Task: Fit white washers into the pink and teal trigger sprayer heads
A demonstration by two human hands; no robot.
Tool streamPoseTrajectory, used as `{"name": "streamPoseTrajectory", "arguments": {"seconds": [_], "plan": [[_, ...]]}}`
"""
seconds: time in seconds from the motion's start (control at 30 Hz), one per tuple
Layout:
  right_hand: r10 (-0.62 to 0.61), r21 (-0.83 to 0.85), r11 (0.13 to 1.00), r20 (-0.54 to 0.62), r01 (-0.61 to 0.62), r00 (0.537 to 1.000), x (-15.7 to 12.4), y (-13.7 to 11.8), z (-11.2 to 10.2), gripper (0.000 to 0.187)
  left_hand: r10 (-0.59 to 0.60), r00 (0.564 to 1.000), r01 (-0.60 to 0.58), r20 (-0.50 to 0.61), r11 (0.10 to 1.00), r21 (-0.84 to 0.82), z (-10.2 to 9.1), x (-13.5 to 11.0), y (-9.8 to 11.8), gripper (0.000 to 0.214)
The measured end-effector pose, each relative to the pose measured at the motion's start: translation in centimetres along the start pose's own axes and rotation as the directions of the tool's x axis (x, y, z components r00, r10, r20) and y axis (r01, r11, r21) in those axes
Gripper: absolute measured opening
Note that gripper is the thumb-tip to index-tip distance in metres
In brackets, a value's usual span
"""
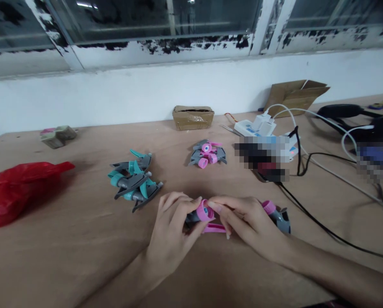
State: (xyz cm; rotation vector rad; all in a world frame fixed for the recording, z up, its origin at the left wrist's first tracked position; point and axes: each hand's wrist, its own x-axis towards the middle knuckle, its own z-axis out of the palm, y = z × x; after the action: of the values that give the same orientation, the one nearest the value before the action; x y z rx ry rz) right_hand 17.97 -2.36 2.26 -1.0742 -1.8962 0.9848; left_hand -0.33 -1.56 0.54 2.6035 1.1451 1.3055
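Light-brown, wood-toned tabletop [66, 261], crumpled red plastic bag [27, 184] at its left edge. Both hands near together at the front. Left hand [173, 226] clamped round a grey plastic piece with a round pink collar [205, 212], held just above the tabletop. Right hand [250, 224]: fingertips bunched at the collar's rim; cannot tell whether they grip. Beyond the left hand, jumbled heap of grey-and-teal plastic pieces [135, 182]; straight beyond, smaller grey-and-pink plastic cluster [208, 154]. Single grey-and-pink plastic piece [281, 220] beside right wrist.
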Motion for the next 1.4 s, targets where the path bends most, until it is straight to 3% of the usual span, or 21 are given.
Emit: {"name": "streamPoseTrajectory", "arguments": {"seconds": [0.27,0.6,0.73,1.0,1.23,1.4], "plan": [[-0.045,-0.052,0.998,-0.023,0.044,0.999,-0.2,0.3,-0.3,0.022,0.014,0.999,-0.011,0.04,0.997,-0.076,0.0,0.1,0.0,0.02],[0.023,0.076,0.997,0.101,-0.03,0.995,0.3,0.2,-0.9,0.017,0.015,0.997,-0.008,0.07,0.995,-0.1,0.0,0.1,-0.1,0.017],[-0.009,0.051,0.999,0.107,0.004,0.994,0.5,0.3,-1.2,0.008,0.011,0.996,0.0,0.087,0.992,-0.124,0.0,0.0,0.0,0.019],[-0.031,0.013,0.999,0.194,0.029,0.98,1.1,0.0,-2.3,0.016,0.025,0.992,-0.004,0.12,0.985,-0.171,0.0,-0.1,-0.2,0.023],[-0.08,-0.007,0.997,0.168,0.082,0.983,1.1,0.0,-2.6,0.009,0.035,0.991,-0.012,0.128,0.985,-0.172,0.0,0.1,-0.2,0.021],[-0.191,-0.051,0.979,0.097,0.196,0.977,1.1,0.0,-2.4,0.01,0.023,0.989,0.002,0.144,0.985,-0.171,0.3,0.0,0.0,0.021]]}}
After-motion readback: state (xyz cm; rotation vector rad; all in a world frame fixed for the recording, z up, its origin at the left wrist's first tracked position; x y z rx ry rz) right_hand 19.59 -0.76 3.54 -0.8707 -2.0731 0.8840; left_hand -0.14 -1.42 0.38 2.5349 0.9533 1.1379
